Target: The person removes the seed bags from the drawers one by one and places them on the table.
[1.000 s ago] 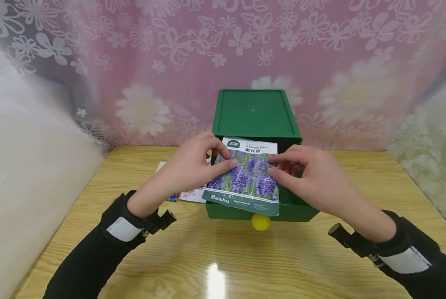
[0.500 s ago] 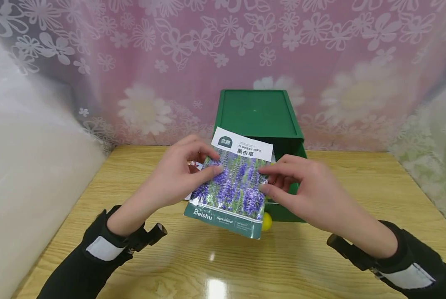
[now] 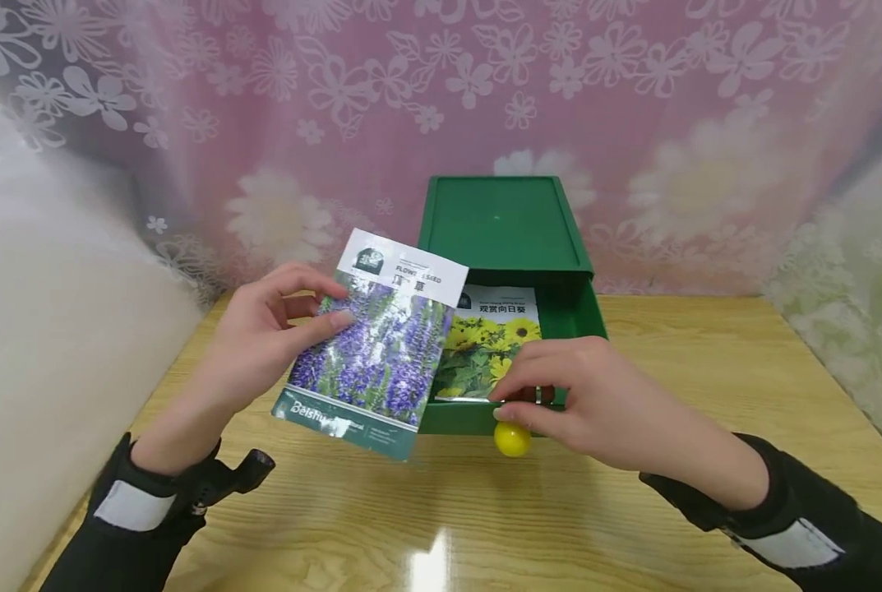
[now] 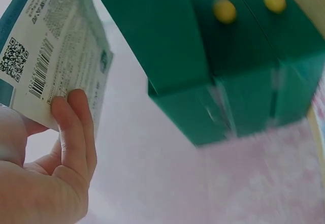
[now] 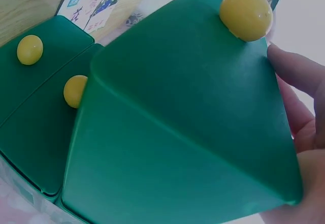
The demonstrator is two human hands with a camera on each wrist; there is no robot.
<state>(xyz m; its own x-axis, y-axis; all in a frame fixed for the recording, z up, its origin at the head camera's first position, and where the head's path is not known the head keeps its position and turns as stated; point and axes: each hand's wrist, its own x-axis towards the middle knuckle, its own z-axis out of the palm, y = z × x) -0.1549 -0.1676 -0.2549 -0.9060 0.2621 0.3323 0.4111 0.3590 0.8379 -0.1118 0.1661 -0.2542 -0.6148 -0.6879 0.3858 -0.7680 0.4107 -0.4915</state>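
My left hand (image 3: 263, 333) pinches a flower seed packet (image 3: 381, 353) printed with purple blooms, left of the green drawer cabinet (image 3: 500, 222). In the left wrist view its barcoded back shows, fingers against it. The top drawer (image 3: 588, 329) of the cabinet is pulled out. Inside lies another seed packet (image 3: 466, 362) with yellow flowers. My right hand (image 3: 574, 395) pinches the drawer's front rim beside its yellow knob (image 3: 513, 440), thumb outside and fingers inside. In the right wrist view the thumb (image 5: 297, 69) lies at that rim.
Two pushed-in drawers with yellow knobs (image 4: 225, 10) sit below the open one. Printed packets (image 5: 89, 5) lie on the wooden table (image 3: 322, 510), seen in the right wrist view. A pink flowered curtain (image 3: 381, 99) hangs behind the cabinet.
The purple-flower packet has come out of the drawer and moved left in my left hand. My right hand has let go of it and moved down to the drawer front. The yellow-flower packet is uncovered.
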